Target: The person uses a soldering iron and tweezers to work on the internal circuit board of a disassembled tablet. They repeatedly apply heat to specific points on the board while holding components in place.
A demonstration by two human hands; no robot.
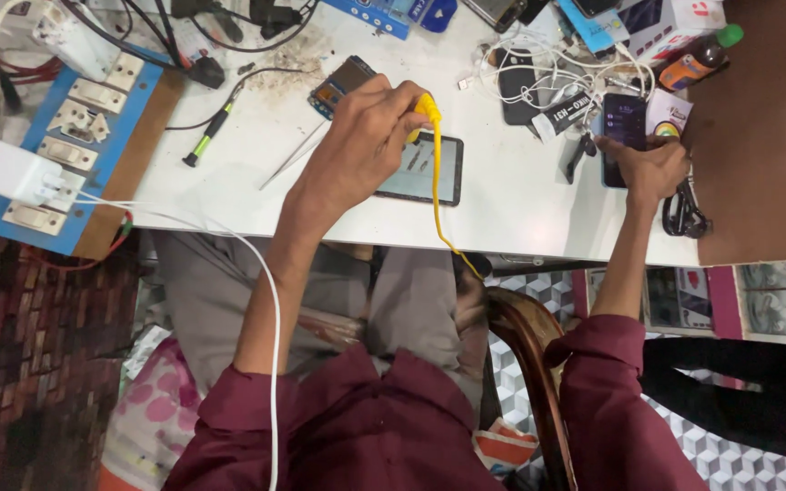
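Left fingers (384, 105) pinching light, stiff yellow probe (428, 107) over fragile phone (422, 169); right fingers (613, 145) pressing second phone (625, 123), far right.

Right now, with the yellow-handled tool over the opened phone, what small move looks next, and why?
Probably lower the left hand slightly so the yellow tool meets the opened phone. The tool's tip seems to hover just above it, though contact is hard to tell. The right hand rests on another phone.

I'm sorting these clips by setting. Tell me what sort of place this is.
Probably a phone repair bench. The left hand holds a yellow probe over an opened phone, with a screwdriver and a switchboard nearby.
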